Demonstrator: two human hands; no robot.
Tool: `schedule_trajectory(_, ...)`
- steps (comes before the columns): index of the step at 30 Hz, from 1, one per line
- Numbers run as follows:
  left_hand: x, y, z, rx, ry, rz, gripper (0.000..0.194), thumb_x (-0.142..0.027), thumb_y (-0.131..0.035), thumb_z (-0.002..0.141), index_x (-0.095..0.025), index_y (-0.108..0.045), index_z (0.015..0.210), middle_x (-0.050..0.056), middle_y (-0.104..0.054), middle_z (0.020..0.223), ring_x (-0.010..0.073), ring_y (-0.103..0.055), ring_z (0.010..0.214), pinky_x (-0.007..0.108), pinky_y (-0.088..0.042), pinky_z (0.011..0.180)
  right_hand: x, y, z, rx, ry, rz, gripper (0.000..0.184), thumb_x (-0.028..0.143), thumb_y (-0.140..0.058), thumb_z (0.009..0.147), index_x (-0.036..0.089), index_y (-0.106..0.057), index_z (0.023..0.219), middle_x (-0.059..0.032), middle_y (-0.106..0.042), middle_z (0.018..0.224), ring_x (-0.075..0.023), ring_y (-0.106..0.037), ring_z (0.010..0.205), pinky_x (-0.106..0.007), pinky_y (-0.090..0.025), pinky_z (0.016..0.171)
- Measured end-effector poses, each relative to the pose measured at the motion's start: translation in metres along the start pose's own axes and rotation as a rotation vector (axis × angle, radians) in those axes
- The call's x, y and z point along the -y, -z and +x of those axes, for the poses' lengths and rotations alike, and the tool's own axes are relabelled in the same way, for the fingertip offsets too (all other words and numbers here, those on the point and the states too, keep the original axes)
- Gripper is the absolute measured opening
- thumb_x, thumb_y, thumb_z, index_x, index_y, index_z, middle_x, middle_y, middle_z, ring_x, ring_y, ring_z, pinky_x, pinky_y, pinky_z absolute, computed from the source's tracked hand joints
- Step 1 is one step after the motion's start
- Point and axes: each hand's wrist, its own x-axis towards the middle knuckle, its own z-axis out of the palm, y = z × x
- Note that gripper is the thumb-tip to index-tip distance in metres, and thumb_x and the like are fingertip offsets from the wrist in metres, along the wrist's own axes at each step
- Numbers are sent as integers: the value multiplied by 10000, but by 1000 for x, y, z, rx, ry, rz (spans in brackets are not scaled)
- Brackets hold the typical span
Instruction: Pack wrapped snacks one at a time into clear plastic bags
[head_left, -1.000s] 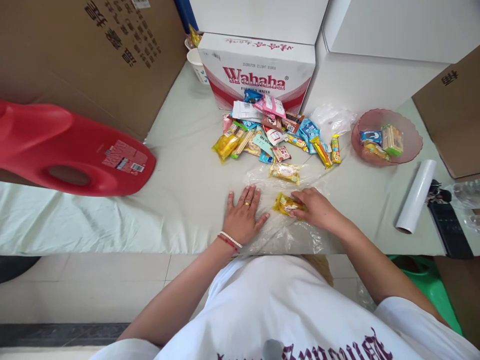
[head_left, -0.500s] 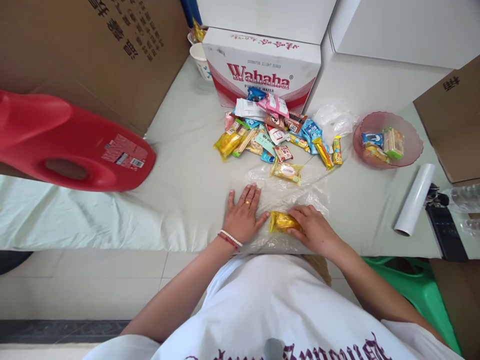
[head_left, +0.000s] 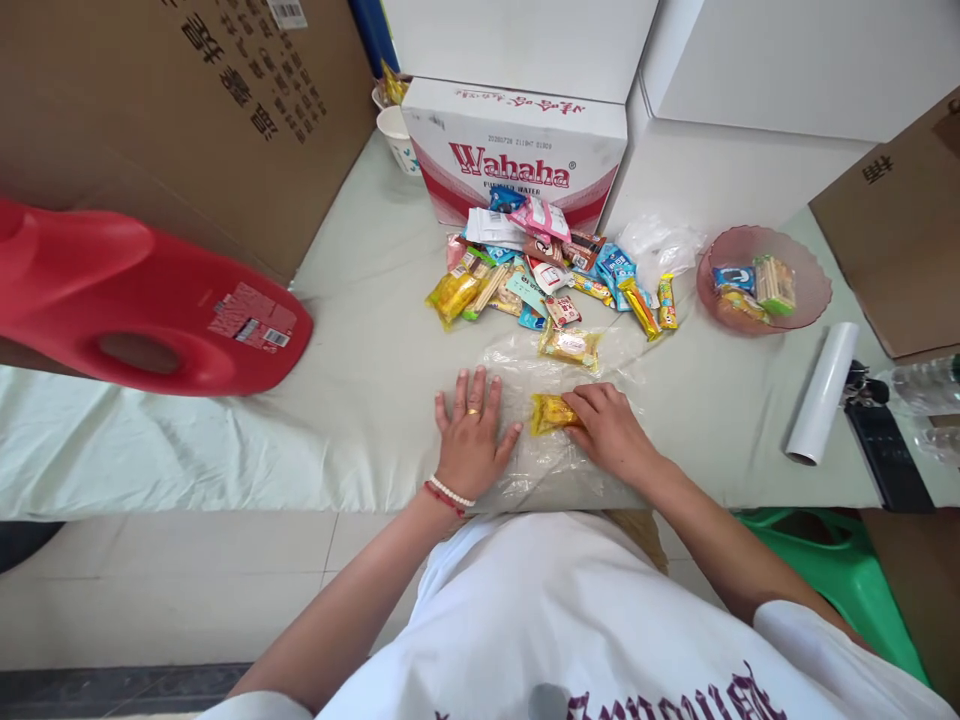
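My right hand [head_left: 609, 430] grips a yellow-wrapped snack [head_left: 549, 413] by its right end, low over a clear plastic bag [head_left: 517, 465] spread near the table's front edge. My left hand [head_left: 471, 440] lies flat with fingers spread, on the left edge of that bag, holding nothing. Beyond the bag's middle sits a pale yellow snack packet [head_left: 570, 346]. Farther back is a heap of wrapped snacks [head_left: 525, 262] in many colours, including a yellow packet [head_left: 456, 293] at its left and two slim yellow packets, one of them a yellow stick [head_left: 667, 302], at its right.
A Wahaha carton [head_left: 510, 150] stands behind the heap. At right are a pink bowl [head_left: 814, 290] with several snacks, a white roll [head_left: 823, 395] and a black device [head_left: 889, 455]. A large red jug [head_left: 180, 300] lies at left. A green stool [head_left: 862, 570] stands below.
My right hand has slid the yellow-wrapped snack forward, away from the table edge. My left hand has shifted slightly left and its fingers are spread wider. The camera view has shifted a little.
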Motion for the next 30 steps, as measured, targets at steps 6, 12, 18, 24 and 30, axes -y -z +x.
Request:
schedule_trajectory(6, 39, 19, -25, 133, -403, -147, 638, -241, -479, 960, -301, -371, 1586, 100, -527, 1563, 279, -392, 1520, 611, -24, 1282, -22, 20, -53, -52, 153, 223, 548, 454, -647, 953, 299, -504, 1459, -149, -531, 1440, -334, -496, 1328, -556, -462, 1086)
schedule_trajectory(12, 64, 31, -31, 358, -550, -296, 803, -290, -575, 824, -189, -335, 1584, 169, -413, 1629, 300, -354, 1538, 585, -117, 1292, -32, -2, -92, -14, 138, 248, 259, 276, -537, 1014, 281, -683, 1228, -124, -660, 1274, -294, -581, 1226, -539, -517, 1031)
schedule_trajectory(18, 56, 17, -14, 205, -366, -377, 225, -333, -501, 989, -252, -706, 1036, 76, -746, 1235, 243, -619, 1264, 502, -374, 1154, -36, 30, -53, -58, 74, 472, 214, 302, -520, 1024, 269, -707, 1120, -89, -704, 1102, -218, -655, 1017, -381, -543, 895)
schedule_trajectory(24, 43, 5, 12, -75, 118, -390, 217, -372, -527, 943, -228, -612, 806, 78, -697, 884, 285, -603, 1012, 463, -486, 935, -61, 39, 17, 80, -279, 353, 246, 365, -543, 989, 191, -717, 978, -26, -683, 796, -170, -614, 706, -274, -453, 651)
schedule_trajectory(30, 48, 3, 20, -380, 374, -265, 276, -334, -634, 807, -192, -575, 1036, 125, -619, 1107, 332, -538, 1124, 534, -418, 1026, -43, 45, 25, -109, -312, -153, 295, 289, -558, 978, 182, -683, 1222, -129, -691, 1129, -279, -624, 1034, -325, -470, 740)
